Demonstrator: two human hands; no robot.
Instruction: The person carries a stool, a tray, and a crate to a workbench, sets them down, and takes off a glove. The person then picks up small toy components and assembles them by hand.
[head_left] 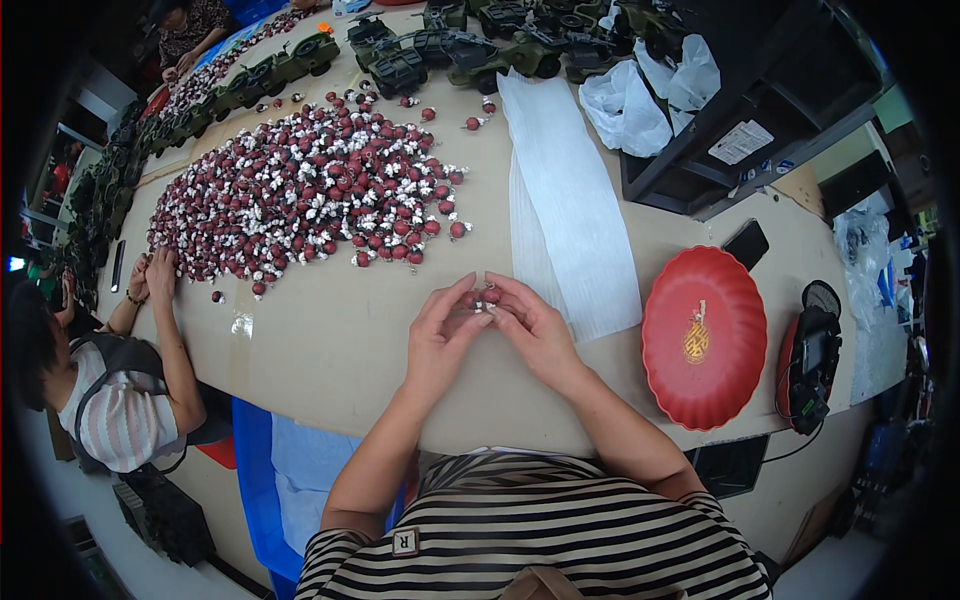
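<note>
In front of my chest, over the near part of the table (330, 345), both my hands meet at their fingertips. My left hand (440, 328) and my right hand (532, 330) are closed on small red-and-white ball trinkets (490, 296). Two red balls show between the fingers, with white bits just below them. The fingers partly cover them, so which hand grips which ball is hard to make out. A large heap of similar trinkets (320, 180), dark red balls with white bits, spreads beyond my hands to the left.
Right of my hands are white foam sheets (570, 200), a scalloped red tray (705, 370) and a black phone (746, 243). Green toy military vehicles (460, 55) line the back, near white plastic bags (625, 105) and a dark cabinet (740, 120). A co-worker (120, 400) sits at left, hands by the heap.
</note>
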